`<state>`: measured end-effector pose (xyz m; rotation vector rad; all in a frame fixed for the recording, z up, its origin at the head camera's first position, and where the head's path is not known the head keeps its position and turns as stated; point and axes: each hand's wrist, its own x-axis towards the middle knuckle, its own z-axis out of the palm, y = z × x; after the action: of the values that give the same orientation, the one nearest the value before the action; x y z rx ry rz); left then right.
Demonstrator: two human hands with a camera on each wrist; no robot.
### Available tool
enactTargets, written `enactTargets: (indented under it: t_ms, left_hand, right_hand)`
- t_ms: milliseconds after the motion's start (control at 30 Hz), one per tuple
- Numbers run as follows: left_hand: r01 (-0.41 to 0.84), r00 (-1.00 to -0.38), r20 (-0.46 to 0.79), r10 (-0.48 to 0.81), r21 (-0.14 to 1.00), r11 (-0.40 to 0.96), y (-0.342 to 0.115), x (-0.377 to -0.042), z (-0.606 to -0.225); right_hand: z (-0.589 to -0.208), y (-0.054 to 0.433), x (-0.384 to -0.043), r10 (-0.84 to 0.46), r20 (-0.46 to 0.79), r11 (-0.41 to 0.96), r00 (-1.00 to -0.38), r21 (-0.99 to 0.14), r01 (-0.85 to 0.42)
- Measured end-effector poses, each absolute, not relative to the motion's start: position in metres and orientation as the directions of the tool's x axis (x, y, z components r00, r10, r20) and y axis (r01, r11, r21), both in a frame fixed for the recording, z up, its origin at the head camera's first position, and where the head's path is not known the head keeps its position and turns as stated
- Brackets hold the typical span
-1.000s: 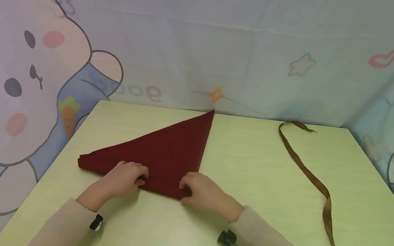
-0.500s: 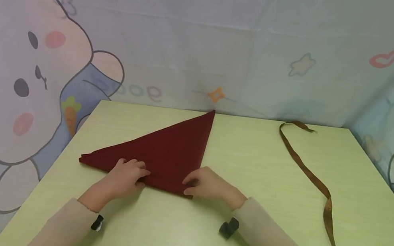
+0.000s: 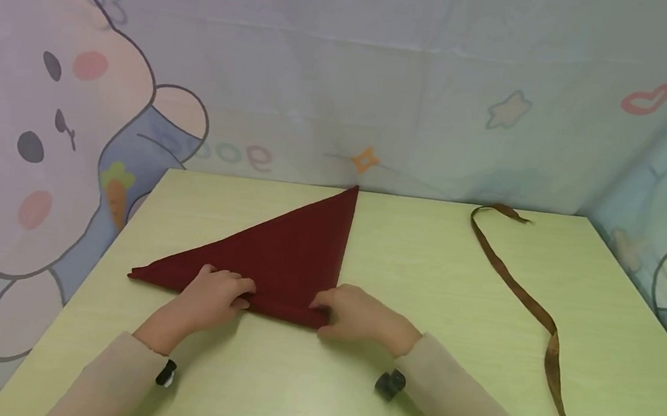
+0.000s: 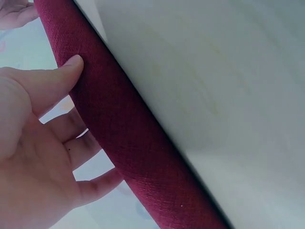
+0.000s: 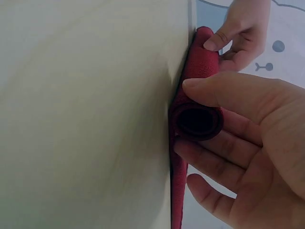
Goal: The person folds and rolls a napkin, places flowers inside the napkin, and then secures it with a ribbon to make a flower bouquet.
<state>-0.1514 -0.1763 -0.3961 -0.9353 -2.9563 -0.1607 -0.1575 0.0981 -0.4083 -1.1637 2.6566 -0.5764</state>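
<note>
A dark red cloth (image 3: 292, 251) lies on the table as a triangle, one point at the back edge and another to the left. Its near edge is rolled into a tube; the right wrist view shows the hollow open end of the roll (image 5: 202, 69). My left hand (image 3: 208, 300) holds the middle of the roll, thumb on the near side and fingers over the far side, as the left wrist view shows. At the roll's right end, my right hand (image 3: 361, 318) grips it between thumb and fingers.
A long brown ribbon (image 3: 520, 292) winds down the right side of the pale yellow table (image 3: 427, 245), from the back edge to the front. A printed curtain (image 3: 324, 65) with a cartoon animal hangs right behind the table.
The roll's near edge has shifted slightly away from me. My right hand loosened its fingers at the right end and has gripped it again. The left hand has barely moved.
</note>
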Motion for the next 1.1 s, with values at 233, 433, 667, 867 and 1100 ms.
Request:
enactTargets:
  t_ms: [233, 433, 667, 867, 1100]
  left_hand:
    - [0.598, -0.801, 0.072, 0.594, 0.128, 0.791, -0.175, -0.146, -0.393]
    - [0.581, -0.809, 0.01, 0.588, 0.175, 0.795, -0.173, -0.143, -0.392]
    - [0.577, -0.813, -0.023, 0.582, 0.093, 0.811, -0.171, -0.14, -0.393]
    - [0.595, -0.804, -0.02, 0.595, 0.007, 0.804, -0.168, -0.142, -0.394]
    - [0.598, -0.801, 0.059, 0.595, 0.077, 0.798, -0.17, -0.15, -0.397]
  right_hand:
    - [-0.407, 0.105, -0.161, -0.759, -0.011, 0.581, -0.651, -0.464, -0.669]
    - [-0.407, 0.111, -0.166, -0.784, -0.036, 0.538, -0.62, -0.538, -0.649]
    - [-0.406, 0.111, -0.169, -0.754, -0.115, 0.584, -0.647, -0.569, -0.579]
    - [-0.41, 0.113, -0.174, -0.713, -0.099, 0.601, -0.694, -0.596, -0.532]
    - [-0.409, 0.118, -0.176, -0.667, 0.036, 0.535, -0.745, -0.672, -0.511]
